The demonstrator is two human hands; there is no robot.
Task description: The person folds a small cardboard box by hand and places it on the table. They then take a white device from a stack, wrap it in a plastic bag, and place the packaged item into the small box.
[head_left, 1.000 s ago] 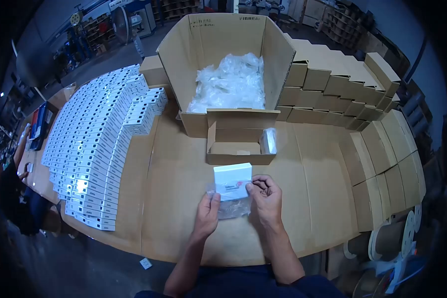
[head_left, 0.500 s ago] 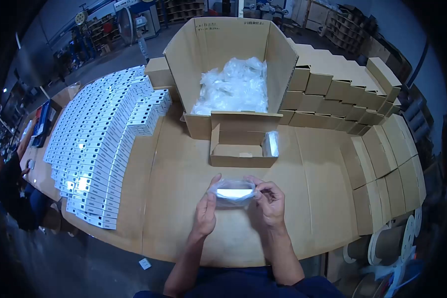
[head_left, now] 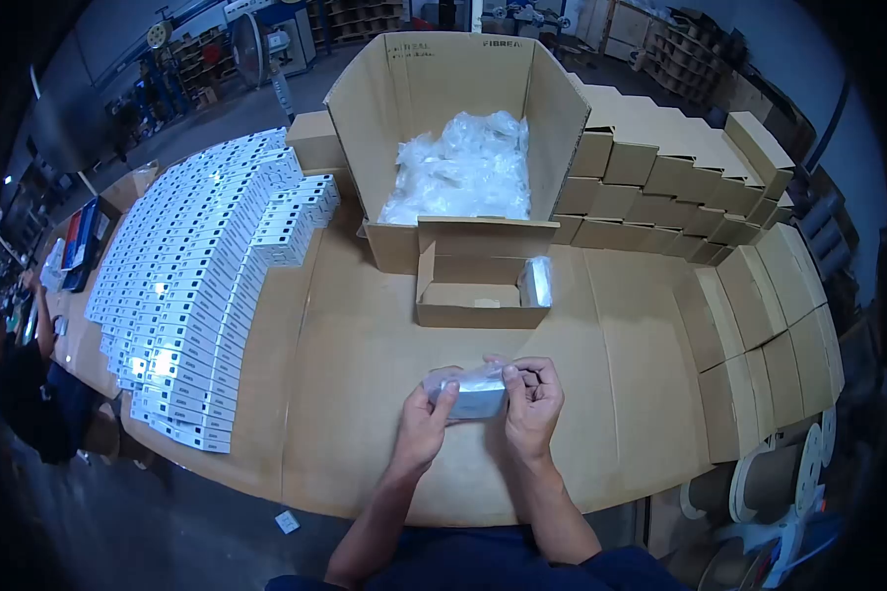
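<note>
Between my two hands is a small white box in a clear plastic bag [head_left: 476, 394], raised above the cardboard-covered table. My left hand [head_left: 425, 424] grips its left end, thumb on the near face. At the right end, my right hand [head_left: 533, 409] pinches the plastic with thumb and fingers. Just beyond them stands an open brown carton [head_left: 483, 316], its flap up at the back. Inside it, at the right end, one plastic-wrapped white box [head_left: 536, 284] stands upright.
A large open carton [head_left: 463, 79] of clear plastic bags [head_left: 463, 167] stands behind. Stacked white boxes [head_left: 197, 286] fill the table's left side. Brown cartons [head_left: 660, 187] are piled at the back right, more cartons [head_left: 769, 335] along the right edge. Another person [head_left: 34, 374] is at far left.
The bagged box has tilted, so its broad face now shows. My left hand has shifted slightly right, and both thumbs now press on the plastic.
</note>
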